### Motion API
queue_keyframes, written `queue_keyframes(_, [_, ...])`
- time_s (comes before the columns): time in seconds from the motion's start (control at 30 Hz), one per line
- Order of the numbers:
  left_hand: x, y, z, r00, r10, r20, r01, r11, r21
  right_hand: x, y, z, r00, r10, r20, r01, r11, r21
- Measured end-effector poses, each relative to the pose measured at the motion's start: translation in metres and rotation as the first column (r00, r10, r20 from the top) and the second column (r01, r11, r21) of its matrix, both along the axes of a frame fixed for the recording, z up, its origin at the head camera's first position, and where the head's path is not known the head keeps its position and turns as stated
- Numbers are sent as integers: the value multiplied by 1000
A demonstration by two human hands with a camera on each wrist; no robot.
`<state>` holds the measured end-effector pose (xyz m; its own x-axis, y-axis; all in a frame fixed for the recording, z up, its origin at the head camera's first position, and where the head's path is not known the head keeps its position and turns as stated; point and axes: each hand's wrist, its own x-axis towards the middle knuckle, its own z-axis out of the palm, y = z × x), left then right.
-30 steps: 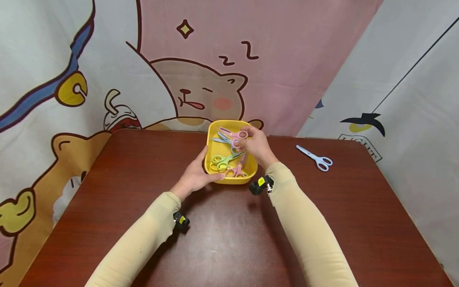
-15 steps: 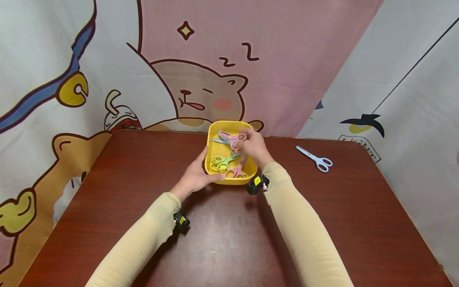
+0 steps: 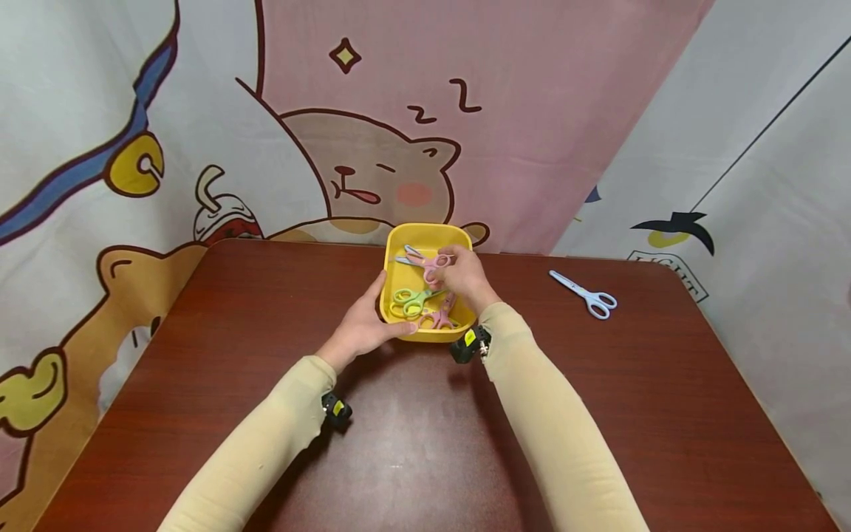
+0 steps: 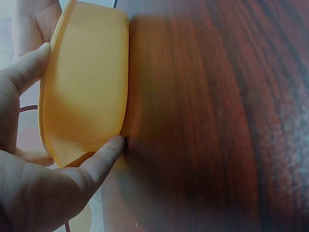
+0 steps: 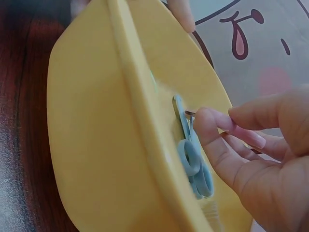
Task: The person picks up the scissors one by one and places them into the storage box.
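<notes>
A yellow plastic bin sits near the table's far edge. My left hand grips its near left corner, thumb on the near side; the left wrist view shows fingers at its rim. Over the bin, my right hand pinches pink scissors by the handle, their blades pointing left. Beneath them lie blue scissors, whose handles show in the right wrist view. Green scissors and more pink scissors lie at the bin's near end, with something yellow partly hidden below.
Light blue scissors lie by themselves on the brown table, to the right of the bin. A cartoon-printed curtain hangs directly behind the table's far edge.
My right hand has moved slightly down and left with the pink scissors, which now cover more of the blue pair. The left hand and the bin have stayed put.
</notes>
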<state>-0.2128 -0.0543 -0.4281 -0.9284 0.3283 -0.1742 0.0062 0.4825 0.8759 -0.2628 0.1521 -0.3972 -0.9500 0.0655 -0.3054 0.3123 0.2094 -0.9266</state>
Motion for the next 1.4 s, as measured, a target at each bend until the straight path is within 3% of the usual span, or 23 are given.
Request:
queue_keyframes(0.4, [0, -1, -2, 1000, -4, -9, 4, 1000, 20, 1, -1, -3, 996, 49, 71, -52, 997, 50])
queue_keyframes(0.53, [0, 0, -2, 1000, -5, -11, 5, 1000, 20, 3, -1, -3, 997, 56, 59, -60, 996, 71])
queue_keyframes(0.63, [0, 0, -2, 1000, -6, -12, 7, 1000, 18, 4, 0, -1, 996, 75, 43, -80, 987, 143])
queue_keyframes(0.73, [0, 0, -2, 1000, -4, -12, 4, 1000, 13, 5, 2, 2, 993, 114, 29, -118, 949, 292])
queue_keyframes(0.87, [0, -1, -1, 1000, -4, -10, 4, 1000, 8, 6, 3, 7, 981, 188, 45, -186, 855, 483])
queue_keyframes(0.93, [0, -1, -2, 1000, -6, -4, 6, 1000, 7, 7, 4, 10, 974, 218, 60, -216, 818, 533])
queue_keyframes(1.07, [0, 0, -1, 1000, -5, 7, 5, 1000, 4, 9, 3, 16, 965, 256, 64, -244, 771, 588])
queue_keyframes(1.23, [0, -1, -2, 1000, -6, 2, 6, 1000, -4, 10, 7, 22, 957, 289, 29, -242, 737, 631])
queue_keyframes(1.4, [1, -1, -1, 1000, -9, 1, 9, 1000, -1, 13, 14, 27, 959, 284, 17, -236, 759, 607])
